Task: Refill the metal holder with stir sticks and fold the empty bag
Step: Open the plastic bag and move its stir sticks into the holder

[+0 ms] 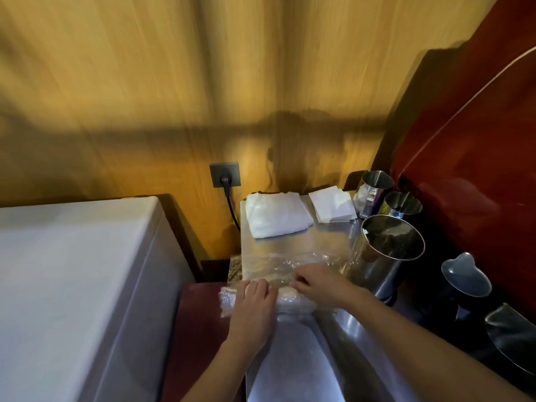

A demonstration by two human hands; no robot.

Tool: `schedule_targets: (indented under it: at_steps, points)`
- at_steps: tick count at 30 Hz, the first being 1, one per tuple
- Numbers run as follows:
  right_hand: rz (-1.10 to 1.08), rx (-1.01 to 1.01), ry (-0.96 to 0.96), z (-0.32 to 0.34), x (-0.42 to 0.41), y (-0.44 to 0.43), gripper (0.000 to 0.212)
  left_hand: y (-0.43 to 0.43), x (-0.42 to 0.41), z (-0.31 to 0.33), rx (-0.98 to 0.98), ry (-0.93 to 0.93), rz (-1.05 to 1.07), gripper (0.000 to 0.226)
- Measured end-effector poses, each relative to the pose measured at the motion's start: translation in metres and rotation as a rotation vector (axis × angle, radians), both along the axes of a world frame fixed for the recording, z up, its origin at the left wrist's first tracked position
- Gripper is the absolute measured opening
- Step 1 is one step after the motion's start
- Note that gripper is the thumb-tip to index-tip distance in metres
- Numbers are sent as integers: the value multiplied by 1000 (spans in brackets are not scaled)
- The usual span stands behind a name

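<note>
A clear, crinkled plastic bag (278,266) lies flat on the shiny metal counter (293,358), its near part doubled over. My left hand (253,303) presses palm-down on the bag's near left part. My right hand (317,282) pinches the bag's plastic near its middle with the fingertips. A tall round metal holder (388,250) stands just right of the bag, its inside dark; whether sticks are in it I cannot tell.
A folded white cloth (277,214) and a stack of white napkins (332,206) lie at the counter's back. Two smaller metal cups (377,188) stand behind the holder; dark pitchers (465,281) line the right. A white appliance (72,285) fills the left.
</note>
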State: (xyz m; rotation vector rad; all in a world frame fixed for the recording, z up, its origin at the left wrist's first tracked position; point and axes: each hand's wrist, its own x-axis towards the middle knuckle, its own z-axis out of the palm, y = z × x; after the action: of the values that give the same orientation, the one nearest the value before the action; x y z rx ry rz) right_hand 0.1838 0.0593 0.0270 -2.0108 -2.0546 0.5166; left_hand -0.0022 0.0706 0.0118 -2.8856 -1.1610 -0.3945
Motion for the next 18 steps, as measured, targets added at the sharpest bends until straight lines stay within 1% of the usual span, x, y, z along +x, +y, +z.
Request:
schedule_targets:
  at_steps: [2, 5, 7, 10, 12, 13, 14, 15, 16, 18]
  points:
    - [-42, 3, 26, 2, -3, 7, 14, -5, -1, -1, -6, -2, -1, 34]
    - [-34, 43, -102, 1, -6, 17, 29, -12, -3, -5, -54, -74, 5, 34]
    - [-2, 2, -166, -2, -7, 23, 48, -16, -4, -7, -57, -117, -26, 35]
    - [9, -130, -98, -5, -8, 29, 83, -20, -5, -8, -68, -138, -87, 40]
    - [-9, -188, -62, -9, -9, 32, 96, -21, -6, -9, -111, -144, -98, 44]
    - [-13, -203, -79, -12, -10, 33, 99, -22, -7, -9, -121, -132, -90, 44]
    - [-13, -205, -120, -15, -11, 33, 98, -23, -8, -10, -126, -119, -81, 44]
    - [-13, -206, -164, -19, -11, 34, 92, -24, -9, -11, -135, -114, -77, 43]
    - [-21, -214, -184, -21, -11, 35, 82, -26, -10, -13, -152, -112, -79, 44]
    - [-47, -266, -147, -23, -14, 36, 53, -29, -11, -16, -195, -111, -68, 56]
